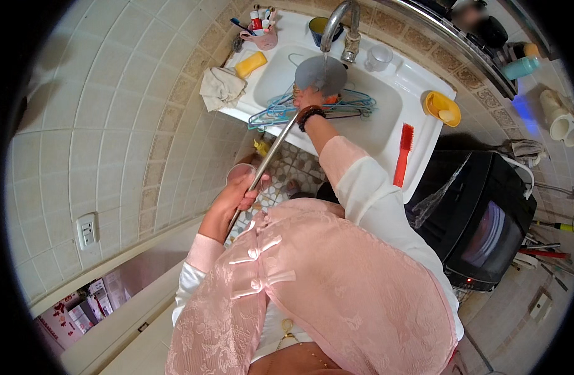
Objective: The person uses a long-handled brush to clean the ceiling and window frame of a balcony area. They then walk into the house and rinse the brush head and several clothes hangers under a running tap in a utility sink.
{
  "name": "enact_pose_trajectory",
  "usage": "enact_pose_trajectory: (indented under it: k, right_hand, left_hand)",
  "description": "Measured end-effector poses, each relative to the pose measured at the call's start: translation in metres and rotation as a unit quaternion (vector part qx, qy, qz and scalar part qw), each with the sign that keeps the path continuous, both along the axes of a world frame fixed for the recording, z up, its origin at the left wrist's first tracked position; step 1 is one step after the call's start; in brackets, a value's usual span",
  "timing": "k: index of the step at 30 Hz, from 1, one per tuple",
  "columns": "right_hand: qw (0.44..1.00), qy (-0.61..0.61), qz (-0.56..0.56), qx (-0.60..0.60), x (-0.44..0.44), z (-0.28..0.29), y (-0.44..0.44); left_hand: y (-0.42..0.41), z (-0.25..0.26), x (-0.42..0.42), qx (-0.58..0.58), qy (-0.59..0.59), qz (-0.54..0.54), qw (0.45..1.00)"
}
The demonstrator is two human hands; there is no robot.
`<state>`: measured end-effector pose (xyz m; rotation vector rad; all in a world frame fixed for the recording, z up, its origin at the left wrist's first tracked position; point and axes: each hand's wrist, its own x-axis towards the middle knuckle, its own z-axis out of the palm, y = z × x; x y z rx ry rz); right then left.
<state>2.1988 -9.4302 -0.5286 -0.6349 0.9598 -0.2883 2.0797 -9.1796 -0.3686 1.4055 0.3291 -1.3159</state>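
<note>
At the sink, my right hand (309, 97) grips the upper end of a metal pole (277, 144), just below a grey round disc (320, 75). Water from the curved faucet (336, 21) runs onto the disc. Whether pole and disc are joined is hidden by my hand. Lower down, my left hand (237, 197) is wrapped around the same pole. A clear round plastic container (241, 173) shows behind its fingers and seems held too. Several blue and purple clothes hangers (280, 110) lie across the basin beneath my right wrist, with something orange among them.
The white sink (383, 124) carries a yellow soap bar (251, 64), a cloth (222, 88), a pink toothbrush cup (264, 38), a clear cup (379, 58), a yellow dish (442, 108) and a red brush (402, 154). A black appliance (470, 211) stands at right; a tiled wall (94, 154) borders the left.
</note>
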Motion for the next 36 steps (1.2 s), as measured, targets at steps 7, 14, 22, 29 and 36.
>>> enact_pose_trajectory:
  k: [7, 14, 22, 29, 36]
  right_hand:
    - [0.996, -0.018, 0.080, -0.044, -0.003, -0.011, 0.011]
    - [0.990, -0.088, 0.017, 0.107, 0.007, -0.018, -0.045]
    - [0.994, -0.041, -0.080, 0.067, 0.006, -0.006, -0.026]
    - [0.995, 0.061, 0.036, -0.069, 0.006, -0.041, -0.006]
    - [0.768, 0.250, 0.430, -0.402, 0.008, -0.054, -0.072]
  left_hand:
    - [-0.002, -0.002, 0.001, 0.005, 0.000, 0.004, 1.000]
    - [-0.002, 0.001, -0.002, 0.003, -0.001, 0.001, 1.000]
    - [-0.025, -0.004, 0.011, 0.077, -0.211, -0.067, 0.972]
    - [-0.017, -0.023, 0.018, 0.177, -0.460, -0.212, 0.844]
    - [-0.034, 0.014, -0.002, 0.314, -0.597, -0.307, 0.672]
